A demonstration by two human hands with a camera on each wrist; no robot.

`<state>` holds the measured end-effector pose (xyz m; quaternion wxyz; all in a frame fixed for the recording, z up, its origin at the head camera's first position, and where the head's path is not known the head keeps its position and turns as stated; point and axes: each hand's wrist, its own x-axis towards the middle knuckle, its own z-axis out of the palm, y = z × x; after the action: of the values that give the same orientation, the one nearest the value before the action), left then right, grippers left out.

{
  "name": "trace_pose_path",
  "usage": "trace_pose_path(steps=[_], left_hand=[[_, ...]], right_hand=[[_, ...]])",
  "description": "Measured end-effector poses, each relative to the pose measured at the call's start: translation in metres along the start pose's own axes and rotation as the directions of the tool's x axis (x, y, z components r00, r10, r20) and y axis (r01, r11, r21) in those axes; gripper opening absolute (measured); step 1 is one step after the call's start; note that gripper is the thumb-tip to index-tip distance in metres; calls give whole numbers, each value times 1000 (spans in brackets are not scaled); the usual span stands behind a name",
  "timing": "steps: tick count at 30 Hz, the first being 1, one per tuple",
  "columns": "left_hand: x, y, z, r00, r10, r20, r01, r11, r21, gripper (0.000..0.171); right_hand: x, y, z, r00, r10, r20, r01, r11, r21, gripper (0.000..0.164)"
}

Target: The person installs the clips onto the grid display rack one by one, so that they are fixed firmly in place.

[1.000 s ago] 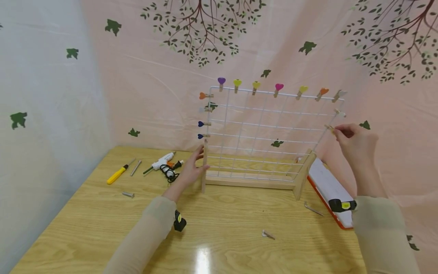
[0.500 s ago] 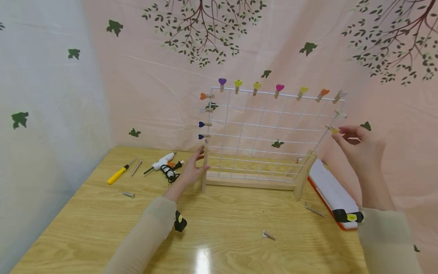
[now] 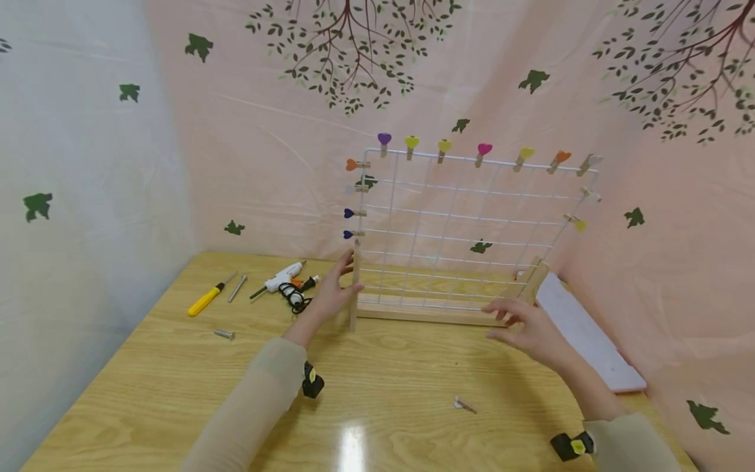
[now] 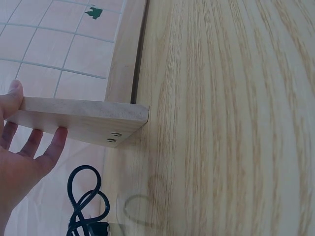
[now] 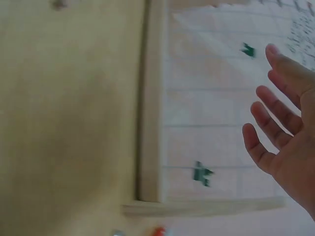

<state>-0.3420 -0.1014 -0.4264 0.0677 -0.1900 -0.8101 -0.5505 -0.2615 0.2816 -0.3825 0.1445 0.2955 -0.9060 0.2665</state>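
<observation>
A white wire grid stands upright in a wooden stand (image 3: 430, 318) on the table. Heart-topped clothespins line its top edge, among them a pink clothespin (image 3: 484, 150); others sit on both sides. My left hand (image 3: 332, 296) holds the stand's left wooden post (image 4: 78, 118), thumb over the front edge and fingers on the outer face. My right hand (image 3: 531, 331), holding nothing, is in front of the stand's right end with fingers spread and slightly bent. A yellow heart clothespin (image 3: 580, 225) is clipped on the grid's right side. One loose clothespin (image 3: 466, 405) lies on the table.
On the left lie a yellow-handled screwdriver (image 3: 204, 300), a bolt (image 3: 224, 334), another metal rod (image 3: 237, 288) and a white glue gun (image 3: 284, 276) with a black cord. A long white box-like thing (image 3: 590, 337) sits on the right. A printed cloth hangs behind.
My right hand has let go of the yellow heart clothespin, which stays on the grid's right side, and has moved down and left. My left hand stays on the post.
</observation>
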Motion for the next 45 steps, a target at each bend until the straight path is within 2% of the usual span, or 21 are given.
trace_pose_path(steps=[5, 11, 20, 24, 30, 36, 40, 45], left_hand=[[0, 2, -1, 1000, 9, -1, -9, 1000, 8, 79], [1, 4, 0, 1000, 6, 1, -6, 1000, 6, 80], [3, 3, 1, 1000, 9, -2, -9, 1000, 17, 79], [3, 2, 1, 1000, 19, -4, -19, 1000, 24, 78], [2, -2, 3, 1000, 9, -8, -9, 1000, 26, 77], [2, -3, 3, 1000, 3, -10, -3, 999, 37, 77], [2, -3, 2, 1000, -11, -11, 11, 999, 36, 76], [2, -2, 2, 1000, -15, -8, 16, 1000, 25, 77]], right_hand=[[-16, 2, 37, 983, -37, 181, 15, 992, 121, 39], [-31, 3, 62, 933, -69, 354, -8, 977, 212, 36], [-39, 0, 76, 850, -166, 500, -33, 930, 365, 26], [-38, -2, 77, 833, -166, 527, -48, 928, 369, 24], [-35, -2, 79, 822, -134, 553, -62, 945, 321, 17], [-33, -4, 76, 815, -127, 566, -69, 947, 312, 12], [-27, -7, 66, 831, -88, 549, -102, 946, 307, 17], [-23, -4, 43, 878, -58, 475, -145, 914, 379, 22]])
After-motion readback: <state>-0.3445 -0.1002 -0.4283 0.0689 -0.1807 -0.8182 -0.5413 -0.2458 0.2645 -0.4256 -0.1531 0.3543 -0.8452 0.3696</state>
